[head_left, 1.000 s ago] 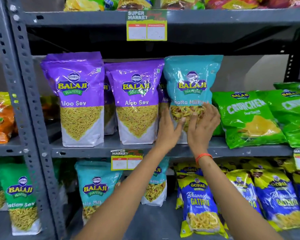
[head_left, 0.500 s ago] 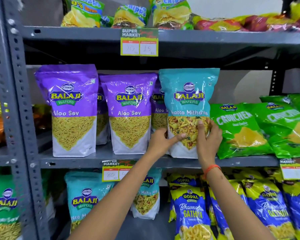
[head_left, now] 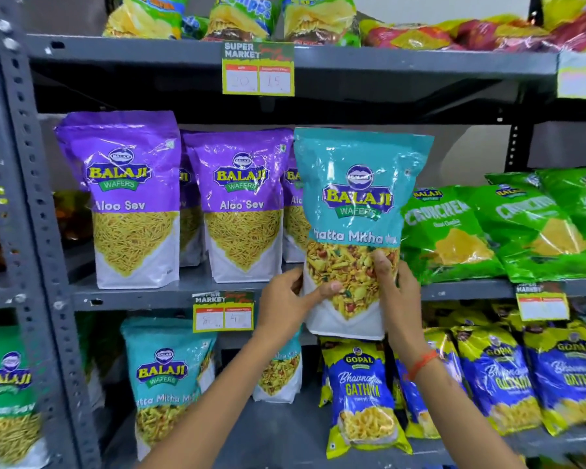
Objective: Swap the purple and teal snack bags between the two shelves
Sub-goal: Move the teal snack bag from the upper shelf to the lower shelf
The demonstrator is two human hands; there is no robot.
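A teal Khatta Mitha bag (head_left: 359, 198) is upright in front of the middle shelf (head_left: 132, 296), its bottom hanging below the shelf's front edge. My left hand (head_left: 285, 299) grips its lower left side and my right hand (head_left: 398, 292) its lower right side. To its left on that shelf stand purple Aloo Sev bags (head_left: 129, 198), (head_left: 244, 204), with more purple bags behind them, one partly hidden by the held bag. On the lower shelf stand two teal bags (head_left: 166, 377), (head_left: 278, 374), the second partly behind my left forearm.
Green Crunchex bags (head_left: 450, 231) lie right of the held bag. Blue-and-yellow Gopal Gathiya bags (head_left: 362, 397) fill the lower shelf's right side. Price tags (head_left: 257, 69), (head_left: 222, 311) hang on shelf edges. A perforated grey upright (head_left: 31, 231) bounds the left. Assorted bags sit on the top shelf.
Both hands have drawn the teal bag forward and lower, off the middle shelf; its bottom now hangs below the shelf edge. The view has come closer.
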